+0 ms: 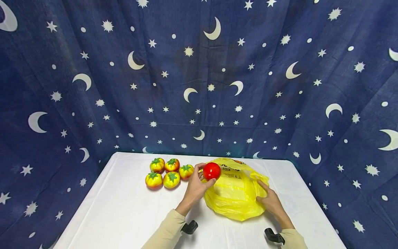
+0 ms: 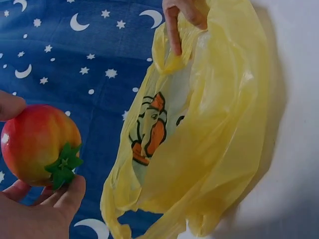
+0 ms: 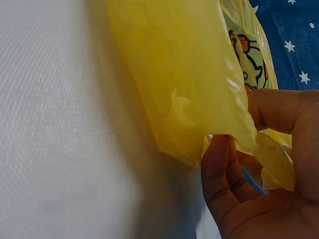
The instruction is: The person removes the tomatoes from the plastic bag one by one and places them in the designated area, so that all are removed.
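My left hand grips a toy tomato and holds it up at the left side of a yellow plastic bag. In the left wrist view this tomato is red shading to orange, with a green leafy top, and stands apart from the bag. With its mouth spread open, the bag lies on the table. My right hand holds the bag's right side by the handle; in the right wrist view the thumb and fingers are around the thin yellow film. The bag's bottom inside is hidden.
Several more yellow-and-red toy tomatoes stand grouped to the left of the bag. A white cloth covers the table. Behind hangs a dark blue curtain with moons and stars. A black wrist mount shows by the left sleeve.
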A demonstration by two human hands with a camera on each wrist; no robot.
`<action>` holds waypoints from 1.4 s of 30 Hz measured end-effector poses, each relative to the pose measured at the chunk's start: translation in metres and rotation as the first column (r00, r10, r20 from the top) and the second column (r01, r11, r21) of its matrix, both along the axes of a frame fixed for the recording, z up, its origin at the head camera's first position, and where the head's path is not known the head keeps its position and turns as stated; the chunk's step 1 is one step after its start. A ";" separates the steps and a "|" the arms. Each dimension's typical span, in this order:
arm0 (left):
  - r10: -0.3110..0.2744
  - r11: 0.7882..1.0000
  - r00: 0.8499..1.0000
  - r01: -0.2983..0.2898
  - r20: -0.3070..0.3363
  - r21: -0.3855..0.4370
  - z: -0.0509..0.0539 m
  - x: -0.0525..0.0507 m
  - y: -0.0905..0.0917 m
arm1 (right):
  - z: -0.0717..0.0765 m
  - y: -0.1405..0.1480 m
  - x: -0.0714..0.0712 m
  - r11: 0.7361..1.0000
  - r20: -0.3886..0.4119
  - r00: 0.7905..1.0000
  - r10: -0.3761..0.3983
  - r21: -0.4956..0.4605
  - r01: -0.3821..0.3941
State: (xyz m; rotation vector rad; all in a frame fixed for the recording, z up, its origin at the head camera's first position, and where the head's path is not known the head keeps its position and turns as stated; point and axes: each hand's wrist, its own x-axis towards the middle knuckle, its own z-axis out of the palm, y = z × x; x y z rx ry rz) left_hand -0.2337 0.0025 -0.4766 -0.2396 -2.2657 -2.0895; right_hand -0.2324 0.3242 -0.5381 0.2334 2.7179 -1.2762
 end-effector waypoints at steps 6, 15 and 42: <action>0.002 0.999 1.000 -0.003 0.006 0.037 0.002 0.000 -0.013 | 0.000 0.000 0.000 1.000 0.002 1.000 0.006 0.006 -0.006; 0.054 0.998 0.997 -0.055 -0.062 -0.012 0.003 0.000 -0.027 | -0.003 0.002 -0.001 1.000 -0.025 0.999 0.020 0.010 -0.020; 0.003 0.990 0.988 -0.025 -0.154 -0.137 0.003 0.004 -0.055 | 0.000 0.000 -0.001 1.000 0.015 1.000 0.011 0.002 -0.011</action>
